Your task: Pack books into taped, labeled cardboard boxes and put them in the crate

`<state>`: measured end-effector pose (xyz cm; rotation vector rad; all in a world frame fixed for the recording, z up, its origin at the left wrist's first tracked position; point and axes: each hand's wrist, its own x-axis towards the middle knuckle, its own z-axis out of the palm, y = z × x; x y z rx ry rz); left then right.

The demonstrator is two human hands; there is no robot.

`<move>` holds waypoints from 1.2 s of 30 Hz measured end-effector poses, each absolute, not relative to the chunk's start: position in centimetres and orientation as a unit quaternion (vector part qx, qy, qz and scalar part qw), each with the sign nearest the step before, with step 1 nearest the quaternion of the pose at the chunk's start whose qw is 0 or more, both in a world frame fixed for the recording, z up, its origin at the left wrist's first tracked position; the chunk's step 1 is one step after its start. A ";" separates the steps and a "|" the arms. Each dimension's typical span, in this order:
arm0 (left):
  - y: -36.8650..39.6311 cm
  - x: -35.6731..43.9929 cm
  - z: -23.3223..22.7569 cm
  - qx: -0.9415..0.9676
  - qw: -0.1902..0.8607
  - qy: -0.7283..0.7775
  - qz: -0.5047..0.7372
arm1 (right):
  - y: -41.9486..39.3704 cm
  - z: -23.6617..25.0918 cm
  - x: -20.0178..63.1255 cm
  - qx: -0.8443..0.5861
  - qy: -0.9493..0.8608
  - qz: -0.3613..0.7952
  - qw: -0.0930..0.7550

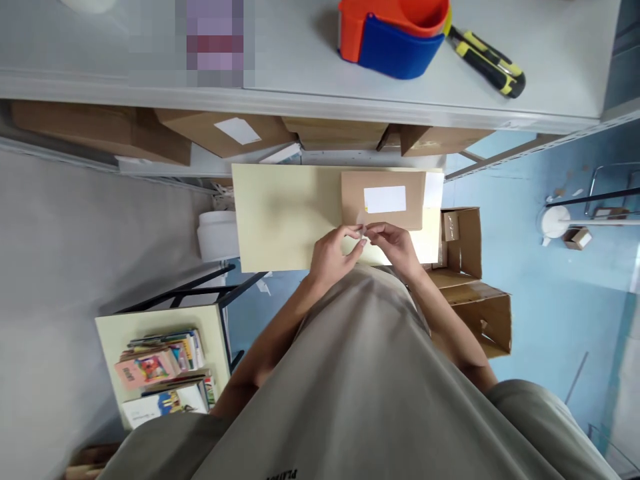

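My left hand (334, 252) and my right hand (395, 244) meet over the near edge of a pale yellow table (280, 213). Between their fingertips they pinch a small, thin, pale strip (364, 230), too small to identify. Just beyond the fingers lies a flat brown cardboard parcel (383, 200) with a white label (385, 199), resting on the table. A white sheet (433, 200) sticks out from under the parcel on the right.
Above is a grey shelf (300, 93) with an orange and blue tape dispenser (395, 33) and a yellow-black utility knife (487, 63). Cardboard boxes (220, 133) sit under the shelf. Open boxes (470, 280) stand right, a small table with books (160, 373) left.
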<state>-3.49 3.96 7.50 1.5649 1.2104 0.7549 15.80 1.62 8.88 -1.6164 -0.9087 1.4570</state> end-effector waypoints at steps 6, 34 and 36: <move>4.0 -0.3 7.1 0.516 0.542 0.572 0.337 | 0.9 8.9 20.1 -0.615 -0.363 0.587 0.382; 2.0 4.5 6.0 0.318 0.631 0.605 0.367 | 0.5 2.3 28.5 -0.632 -0.338 0.603 0.350; 1.6 4.2 5.1 0.300 0.634 0.610 0.367 | 0.3 2.4 28.2 -0.627 -0.350 0.605 0.344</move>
